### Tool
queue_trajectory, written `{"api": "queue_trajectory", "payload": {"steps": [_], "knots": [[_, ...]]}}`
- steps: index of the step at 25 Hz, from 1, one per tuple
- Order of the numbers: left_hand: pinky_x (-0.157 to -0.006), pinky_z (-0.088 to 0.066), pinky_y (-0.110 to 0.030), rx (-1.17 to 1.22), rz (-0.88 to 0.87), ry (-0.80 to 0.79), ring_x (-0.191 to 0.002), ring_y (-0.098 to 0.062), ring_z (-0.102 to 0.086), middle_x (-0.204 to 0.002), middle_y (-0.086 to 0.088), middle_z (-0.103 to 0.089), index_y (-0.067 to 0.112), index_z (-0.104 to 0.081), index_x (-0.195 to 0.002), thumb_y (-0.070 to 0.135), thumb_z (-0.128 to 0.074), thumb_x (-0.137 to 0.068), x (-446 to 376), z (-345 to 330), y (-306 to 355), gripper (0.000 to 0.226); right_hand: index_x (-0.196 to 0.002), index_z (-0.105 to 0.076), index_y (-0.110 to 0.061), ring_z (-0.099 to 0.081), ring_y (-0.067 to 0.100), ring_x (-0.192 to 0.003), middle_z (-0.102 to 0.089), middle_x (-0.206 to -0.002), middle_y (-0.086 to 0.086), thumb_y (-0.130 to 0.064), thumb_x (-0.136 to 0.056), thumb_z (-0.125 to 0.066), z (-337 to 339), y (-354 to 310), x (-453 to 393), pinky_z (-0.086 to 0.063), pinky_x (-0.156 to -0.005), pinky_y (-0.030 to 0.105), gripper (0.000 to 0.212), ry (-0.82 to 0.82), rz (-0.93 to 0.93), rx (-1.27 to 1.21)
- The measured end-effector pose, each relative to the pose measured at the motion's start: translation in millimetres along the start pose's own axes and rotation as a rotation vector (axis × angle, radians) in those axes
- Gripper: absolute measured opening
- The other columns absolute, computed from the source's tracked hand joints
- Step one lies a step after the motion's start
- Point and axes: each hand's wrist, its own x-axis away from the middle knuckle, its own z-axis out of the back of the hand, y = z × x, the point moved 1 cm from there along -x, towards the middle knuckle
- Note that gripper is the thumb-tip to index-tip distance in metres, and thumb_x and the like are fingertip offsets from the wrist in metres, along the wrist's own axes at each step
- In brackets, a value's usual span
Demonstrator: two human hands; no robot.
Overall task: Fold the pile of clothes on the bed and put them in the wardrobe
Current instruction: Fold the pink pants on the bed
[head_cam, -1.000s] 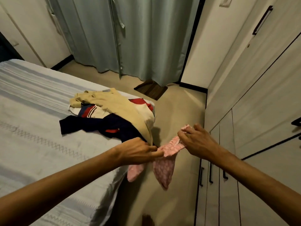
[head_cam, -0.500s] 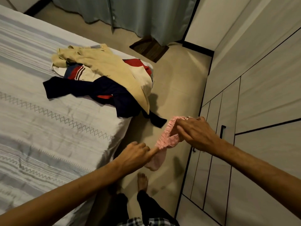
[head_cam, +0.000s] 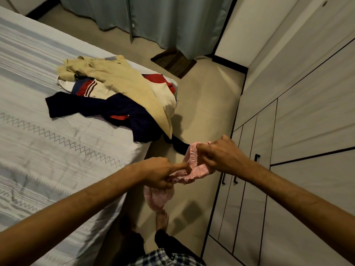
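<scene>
A small pink garment [head_cam: 194,170] with a ruffled elastic edge hangs in the air between bed and wardrobe. My left hand [head_cam: 156,172] grips its lower left part, forefinger stretched toward the edge. My right hand [head_cam: 221,156] clutches its upper right edge. Loose pink cloth droops below my left hand. The pile of clothes [head_cam: 119,98] lies on the bed's corner: a beige piece on top, navy, red and white ones under it, a navy end hanging off the edge. The wardrobe [head_cam: 307,131], grey with dark handles, stands shut on the right.
The bed [head_cam: 48,150] with a pale striped cover fills the left. A narrow strip of beige floor [head_cam: 203,112] runs between bed and wardrobe, with my legs and bare feet on it. Grey curtains [head_cam: 163,20] and a dark mat [head_cam: 173,62] lie at the far end.
The view has tilted down toward the floor. My hands have bunched the pink garment closer together, and less of it hangs below than a second ago.
</scene>
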Motion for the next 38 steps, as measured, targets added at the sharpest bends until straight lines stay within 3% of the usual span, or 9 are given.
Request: {"api": "queue_trajectory", "payload": {"steps": [5,10,16,21,24,30,32,35,38], "knots": [[-0.079,-0.047,-0.033,-0.05,-0.118,0.426,-0.106,-0.017,-0.048,-0.128,-0.001,-0.054,0.026,-0.057,-0.119,0.034,-0.071,-0.092,-7,-4,14,0.032,-0.109,-0.067,-0.019,-0.061,0.021,-0.066,-0.056,-0.068,-0.005,-0.052,-0.108,-0.038,13,-7,-10,-0.054,-0.08,0.039,0.044,0.121,-0.286,0.023],[-0.071,-0.054,-0.035,0.113,-0.008,0.107,-0.089,-0.014,-0.06,-0.108,0.002,-0.064,0.025,-0.059,-0.116,0.023,-0.059,-0.101,-19,-17,15,0.016,-0.161,-0.027,-0.02,-0.05,0.021,-0.066,-0.047,-0.064,-0.005,-0.021,-0.101,-0.043,29,10,-11,-0.042,-0.094,0.039,0.062,-0.065,-0.201,0.107],[-0.075,-0.054,-0.033,0.583,0.154,0.523,-0.088,-0.014,-0.066,-0.103,0.004,-0.068,0.017,-0.061,-0.113,0.03,-0.061,-0.103,-41,-2,7,0.016,-0.082,-0.063,-0.016,-0.048,0.02,-0.051,-0.055,-0.059,0.0,-0.034,-0.103,-0.051,45,12,10,-0.039,-0.075,0.038,0.03,0.314,0.476,0.343],[-0.099,-0.055,-0.033,0.809,0.031,0.571,-0.119,-0.011,-0.061,-0.134,0.004,-0.06,0.035,-0.044,-0.146,0.038,-0.068,-0.095,-74,43,37,0.056,-0.076,-0.064,-0.013,-0.052,0.021,-0.057,-0.059,-0.066,0.007,-0.025,-0.096,-0.063,52,1,27,-0.047,-0.073,0.038,0.024,0.593,0.791,0.327],[-0.083,-0.06,-0.045,0.731,0.012,0.678,-0.092,-0.014,-0.068,-0.101,0.005,-0.069,0.027,-0.061,-0.113,0.028,-0.057,-0.1,-95,46,60,0.015,-0.081,-0.066,-0.012,-0.061,0.023,-0.062,-0.066,-0.072,0.008,-0.027,-0.1,-0.061,58,-2,33,-0.057,-0.077,0.039,0.025,0.573,0.835,0.324],[-0.073,-0.055,-0.042,0.338,0.539,0.62,-0.098,-0.026,-0.061,-0.115,-0.006,-0.056,0.019,-0.045,-0.12,0.024,-0.075,-0.086,-65,48,19,0.045,-0.098,-0.07,-0.002,-0.071,0.031,-0.064,-0.074,-0.074,0.014,-0.028,-0.108,-0.04,66,43,59,-0.053,-0.089,0.046,0.041,0.496,0.354,0.579],[-0.073,-0.054,-0.036,0.318,0.603,0.544,-0.095,-0.024,-0.057,-0.116,-0.011,-0.055,0.014,-0.048,-0.119,0.019,-0.077,-0.085,-50,51,6,0.045,-0.124,-0.062,0.004,-0.075,0.036,-0.073,-0.077,-0.081,0.018,-0.042,-0.096,-0.063,59,43,64,-0.049,-0.096,0.051,0.053,0.372,0.07,0.611],[-0.053,-0.043,-0.014,0.562,0.571,0.401,-0.069,-0.011,-0.061,-0.084,-0.003,-0.07,0.015,-0.067,-0.081,0.023,-0.083,-0.087,-22,59,-9,0.019,-0.136,-0.053,-0.009,-0.076,0.028,-0.09,-0.077,-0.09,0.003,-0.058,-0.09,-0.069,48,33,60,-0.032,-0.109,0.051,0.069,0.031,-0.212,0.589],[-0.071,-0.058,-0.021,1.085,0.417,0.207,-0.083,-0.017,-0.075,-0.091,-0.008,-0.079,0.005,-0.079,-0.1,0.021,-0.073,-0.098,8,58,-10,0.017,-0.115,-0.059,-0.017,-0.068,0.023,-0.086,-0.063,-0.088,-0.002,-0.049,-0.096,-0.066,39,31,50,-0.041,-0.102,0.047,0.038,-0.064,-0.409,0.357]]}}
